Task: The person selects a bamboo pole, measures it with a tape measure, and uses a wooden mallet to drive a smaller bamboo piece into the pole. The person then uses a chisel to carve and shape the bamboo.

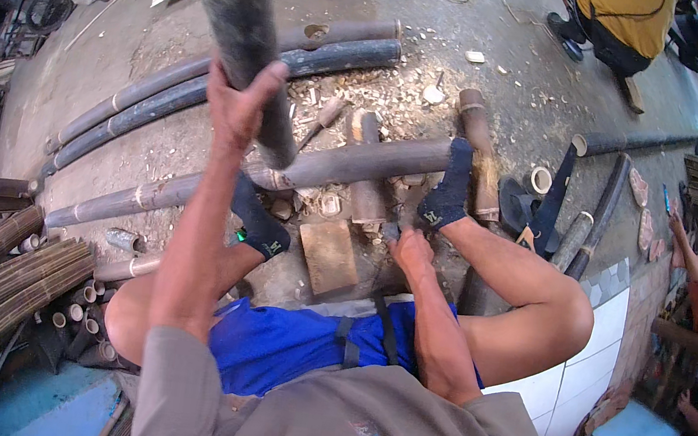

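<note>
Left hand (239,102) grips a dark, smooth, cylindrical bamboo section (245,37).

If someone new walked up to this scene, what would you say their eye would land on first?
Most likely the thick dark bamboo section raised high in the left hand, filling the upper centre. Next, the long bamboo pole lying across the concrete floor, pinned under two feet in dark socks, with the right hand low beside a wooden block. Pale wood chips litter the ground beyond.

Left hand (239,102) gripping raised bamboo section (245,37), right hand (409,248) down by wooden block (328,256), long bamboo pole (302,172) underfoot
</note>
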`<state>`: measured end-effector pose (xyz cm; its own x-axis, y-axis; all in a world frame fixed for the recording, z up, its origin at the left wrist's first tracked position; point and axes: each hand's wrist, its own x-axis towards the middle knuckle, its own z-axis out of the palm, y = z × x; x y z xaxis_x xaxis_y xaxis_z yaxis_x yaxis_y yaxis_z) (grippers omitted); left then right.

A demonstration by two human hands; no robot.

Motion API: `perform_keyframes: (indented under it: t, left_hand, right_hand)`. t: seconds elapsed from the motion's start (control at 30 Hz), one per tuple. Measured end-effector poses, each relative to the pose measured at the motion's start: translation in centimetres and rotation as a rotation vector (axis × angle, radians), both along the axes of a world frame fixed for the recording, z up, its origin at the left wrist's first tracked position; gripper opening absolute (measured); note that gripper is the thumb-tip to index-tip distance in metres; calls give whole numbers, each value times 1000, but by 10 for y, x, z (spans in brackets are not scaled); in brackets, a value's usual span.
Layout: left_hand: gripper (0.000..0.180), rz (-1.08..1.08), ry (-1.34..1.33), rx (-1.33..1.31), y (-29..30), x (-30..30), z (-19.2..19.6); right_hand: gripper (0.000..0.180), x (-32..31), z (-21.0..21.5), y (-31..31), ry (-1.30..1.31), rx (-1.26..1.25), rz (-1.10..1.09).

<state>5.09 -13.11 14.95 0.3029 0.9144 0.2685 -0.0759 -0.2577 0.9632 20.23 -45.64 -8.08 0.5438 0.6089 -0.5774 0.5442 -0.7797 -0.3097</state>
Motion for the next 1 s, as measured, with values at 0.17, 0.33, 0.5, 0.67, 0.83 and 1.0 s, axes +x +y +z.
perform_keyframes:
  t: [0.17, 0.33, 0.5, 0.67, 0.83, 1.0]
  left_hand:
    - [72, 55, -62, -53, -47, 33, -49]
    - [73, 211, -160, -86, -36, 8, -89]
    - [65, 169, -274, -171, -26, 18, -86]
    - [54, 156, -270, -78, -39, 41, -89]
    - [60, 7, -183, -106, -49, 79, -88]
    - [70, -46, -150, -170, -49, 87, -98]
  right_hand:
    - [64, -9, -37, -25, -31, -56, 67]
    - [63, -13, -27, -19, -52, -116, 115]
    - [66, 2, 30, -13, 1, -178, 10]
    - [57, 0, 100, 16, 257, 53, -108]
    - [46, -7, 90, 6, 392, 353, -289]
    - [41, -9, 104, 25, 457, 271, -386]
